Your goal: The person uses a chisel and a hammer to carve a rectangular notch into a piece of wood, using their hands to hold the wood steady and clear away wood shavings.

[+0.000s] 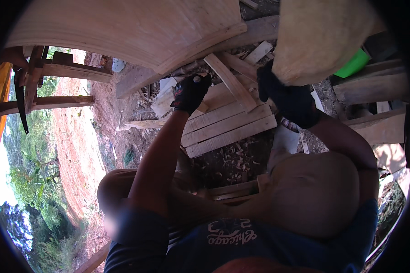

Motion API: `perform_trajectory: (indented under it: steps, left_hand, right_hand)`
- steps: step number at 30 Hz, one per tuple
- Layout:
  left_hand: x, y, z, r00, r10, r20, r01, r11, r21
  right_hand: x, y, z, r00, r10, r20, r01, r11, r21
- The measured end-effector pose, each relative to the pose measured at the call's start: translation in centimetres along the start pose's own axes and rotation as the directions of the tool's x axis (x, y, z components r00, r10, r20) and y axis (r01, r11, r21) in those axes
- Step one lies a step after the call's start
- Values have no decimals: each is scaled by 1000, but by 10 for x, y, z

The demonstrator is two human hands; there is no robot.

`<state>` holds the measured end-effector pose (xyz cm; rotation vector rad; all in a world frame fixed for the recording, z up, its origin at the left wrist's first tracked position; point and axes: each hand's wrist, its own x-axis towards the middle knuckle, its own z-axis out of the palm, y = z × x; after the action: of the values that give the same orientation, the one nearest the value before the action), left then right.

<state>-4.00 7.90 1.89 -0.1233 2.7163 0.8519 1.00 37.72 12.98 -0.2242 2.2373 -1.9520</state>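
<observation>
My left hand [190,94], in a black and red glove, is closed in a fist above the wood scraps. A small round shiny end shows at the top of this fist; the rest of what it grips is hidden. My right hand [290,101], in a dark glove, is curled at the lower edge of a large pale wooden piece [325,41], which looks close and blurred. Between the hands, a narrow curved strip of wood [231,81] lies across several flat light boards [234,129] set side by side.
A broad wooden panel [136,32] with a curved edge fills the upper left. Wood shavings [239,157] litter the ground by my legs. A handsaw [21,100] hangs down by a timber frame [73,70] at left. Something bright green [353,63] shows at right beside stacked timbers [371,86].
</observation>
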Motion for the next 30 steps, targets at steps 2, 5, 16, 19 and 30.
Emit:
perform_trajectory:
  steps: [2, 5, 16, 19, 30]
  left_hand:
    - [4, 9, 9, 999, 26, 20, -25, 999, -30]
    - [6, 10, 4, 998, 53, 18, -53, 999, -5]
    - [3, 21, 9, 999, 28, 26, -30, 998, 54]
    - [14, -22, 15, 983, 153, -101, -141, 983, 116]
    - [4, 8, 7, 995, 74, -63, -68, 994, 88]
  right_hand:
    - [-21, 81, -18, 584, -446, 678, 783, 87, -616]
    - [-6, 57, -12, 880, 292, 376, 5, 784, -621]
    - [-24, 70, -5, 978, -105, 181, 172, 897, -408]
    - [-29, 132, 4, 894, -69, 442, 391, 600, -698]
    - [7, 40, -6, 978, -182, 106, 196, 972, -133]
